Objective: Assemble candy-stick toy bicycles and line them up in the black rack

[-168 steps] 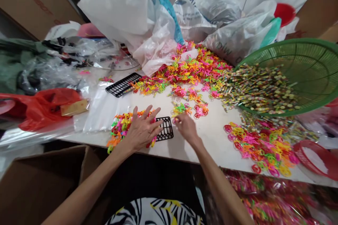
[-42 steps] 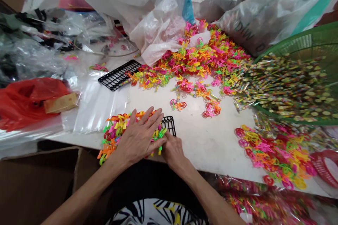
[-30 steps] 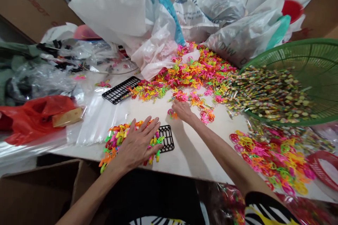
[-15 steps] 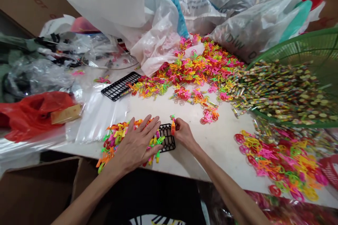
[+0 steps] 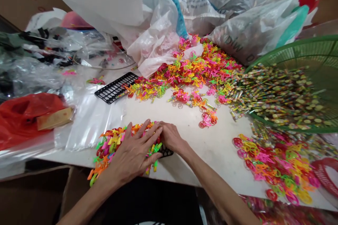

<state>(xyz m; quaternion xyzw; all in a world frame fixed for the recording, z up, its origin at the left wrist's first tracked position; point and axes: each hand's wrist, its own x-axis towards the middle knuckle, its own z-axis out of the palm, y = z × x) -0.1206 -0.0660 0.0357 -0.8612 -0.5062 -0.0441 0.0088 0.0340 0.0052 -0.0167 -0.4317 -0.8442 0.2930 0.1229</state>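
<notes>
Right hand (image 5: 171,137) moved in against left hand (image 5: 132,155); hands together, pressed over a heap of neon plastic pieces (image 5: 112,144) and a black plastic grid (image 5: 167,153), on the white tabletop (image 5: 211,161).

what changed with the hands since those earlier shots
The right hand came back from mid-table with a small orange piece and now rests against the left hand on the colored pile; the piece no longer shows. The left hand stayed spread there, the big heap unchanged.

We wear a plain black cloth garment (image 5: 148,200), a white sliver at its lower edge; our left hand (image 5: 132,158) and right hand (image 5: 171,139) are bare.
</notes>
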